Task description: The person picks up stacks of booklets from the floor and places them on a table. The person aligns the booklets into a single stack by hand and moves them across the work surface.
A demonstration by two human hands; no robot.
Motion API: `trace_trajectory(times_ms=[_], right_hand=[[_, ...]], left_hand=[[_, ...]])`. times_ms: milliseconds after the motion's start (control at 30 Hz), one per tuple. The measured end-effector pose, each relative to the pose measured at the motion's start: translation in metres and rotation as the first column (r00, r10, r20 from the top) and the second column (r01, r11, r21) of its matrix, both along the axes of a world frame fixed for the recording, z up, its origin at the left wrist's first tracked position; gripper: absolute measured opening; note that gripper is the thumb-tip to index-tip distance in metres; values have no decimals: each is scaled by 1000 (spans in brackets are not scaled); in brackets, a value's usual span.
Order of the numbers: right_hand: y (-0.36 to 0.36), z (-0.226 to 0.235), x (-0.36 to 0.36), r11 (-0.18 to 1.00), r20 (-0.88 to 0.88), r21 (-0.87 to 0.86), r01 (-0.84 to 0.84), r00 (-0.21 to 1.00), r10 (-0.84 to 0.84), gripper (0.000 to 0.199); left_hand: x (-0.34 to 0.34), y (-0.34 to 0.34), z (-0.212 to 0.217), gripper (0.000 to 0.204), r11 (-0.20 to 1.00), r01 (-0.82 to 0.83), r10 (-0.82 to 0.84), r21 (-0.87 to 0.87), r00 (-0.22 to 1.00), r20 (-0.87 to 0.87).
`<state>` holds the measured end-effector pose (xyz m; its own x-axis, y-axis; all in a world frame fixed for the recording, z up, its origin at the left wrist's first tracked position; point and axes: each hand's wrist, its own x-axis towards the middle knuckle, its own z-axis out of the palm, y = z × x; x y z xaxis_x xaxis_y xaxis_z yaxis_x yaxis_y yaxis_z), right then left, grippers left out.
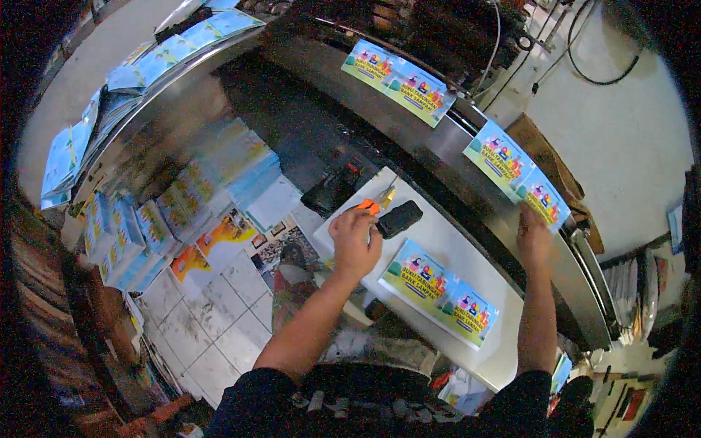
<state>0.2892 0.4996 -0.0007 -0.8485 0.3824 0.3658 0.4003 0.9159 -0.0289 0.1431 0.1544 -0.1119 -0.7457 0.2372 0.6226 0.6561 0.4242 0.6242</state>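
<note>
White bench (467, 254): carries a bench sheet (438, 293), face up and close to the body, probably to stay within easy reach.
Right hand (535, 232): partly closed at the near end of a printed sheet (515, 172), likely steadying it; blur hides whether the fingers pinch.
Printed sheet: lies lengthwise on a metal ledge (442, 150) beyond the bench, with a farther sheet (399, 82) spaced along the same ledge, seemingly so that the two stay separate.
Left hand (355, 241): fingers curled at an orange-handled tool (374, 207), beside a black block (400, 219) on the bench; I cannot tell whether they grip.
Cartoon face: pale blue above, yellow-green below, colourful figures, dark lettering, one design repeated side by side.
</note>
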Motion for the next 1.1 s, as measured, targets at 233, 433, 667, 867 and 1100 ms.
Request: trace_trajectory(times_ms=[233,433,667,867,1100], right_hand=[[-138,-56,96,923,455,-309,-229,817,355,65],[-148,-77,127,933,449,-222,-284,819,356,67],[-135,-38,107,870,407,-476,-130,844,349,46],[-59,53,84,904,271,-394,168,961,-60,29],[26,119,-7,950,-491,311,-8,855,168,54]], left_hand=[[0,2,-9,19,1000,-15,15,15,1000,-17],[1,9,-4,20,1000,-4,4,7,1000,-31],[0,6,-3,21,1000,-10,10,-3,1000,-8],[-2,3,-5,21,1000,9,-9,12,1000,-5],[-3,-1,-9,21,1000,-30,30,2,999,-26]])
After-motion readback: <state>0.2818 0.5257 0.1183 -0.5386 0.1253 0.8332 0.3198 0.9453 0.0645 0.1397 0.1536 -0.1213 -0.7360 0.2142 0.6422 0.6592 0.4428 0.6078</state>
